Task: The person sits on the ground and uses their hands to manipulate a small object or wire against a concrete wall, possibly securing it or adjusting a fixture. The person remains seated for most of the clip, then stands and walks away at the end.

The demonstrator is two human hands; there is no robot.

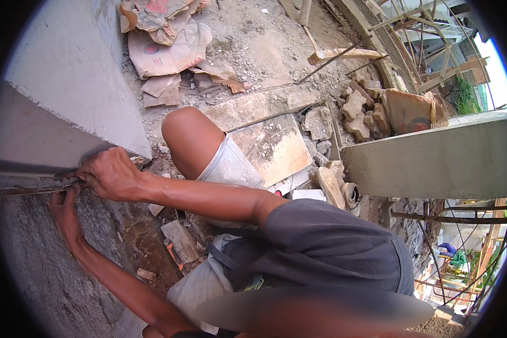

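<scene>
At the left, my right hand (111, 176) is closed in a fist just under the edge of a smooth grey concrete slab (67, 101). A small dark thing sticks out of it to the left, mostly hidden by the fingers; its kind cannot be made out. My left hand (66, 217) is just below, bent upward, with thumb and fingers at a thin dark strip (31, 190). This strip runs along the gap between the slab and a rough grey cement surface (34, 242). Both hands nearly touch each other.
Near my knees lie a concrete block (180, 241) and an orange-handled tool (174, 256). Torn paper sacks (166, 48) rest on rubble at the top. A stained board (273, 149), broken pavers (360, 112) and a low concrete wall (428, 160) are farther right, with scaffolding (434, 45) beyond.
</scene>
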